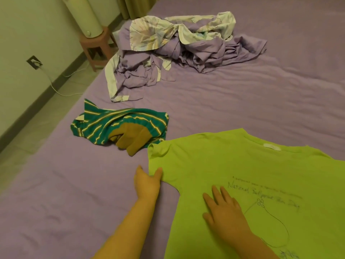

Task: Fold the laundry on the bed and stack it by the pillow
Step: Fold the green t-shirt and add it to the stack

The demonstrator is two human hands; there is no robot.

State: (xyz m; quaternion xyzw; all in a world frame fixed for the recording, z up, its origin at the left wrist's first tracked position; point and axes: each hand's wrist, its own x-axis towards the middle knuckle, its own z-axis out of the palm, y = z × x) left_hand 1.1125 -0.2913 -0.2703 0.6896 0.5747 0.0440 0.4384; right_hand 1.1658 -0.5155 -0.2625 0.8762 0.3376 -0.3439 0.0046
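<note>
A lime-green T-shirt (242, 165) with dark handwriting-style print lies spread flat on the purple bed sheet (242, 101), at the lower right. My left hand (147, 182) is at the hem of its left sleeve, thumb on top of the cloth and fingers under the edge. My right hand (224, 208) lies flat on the shirt's chest with straight fingers. Behind the sleeve sits a crumpled teal striped garment (112, 124) with a mustard-brown piece (132, 141) on it.
A rumpled purple and floral blanket (177, 51) is heaped further back on the bed. The bed's left edge runs along a tiled floor, where a pink stool (97, 47) carries a white appliance. A wall socket with a white cable is on the left wall.
</note>
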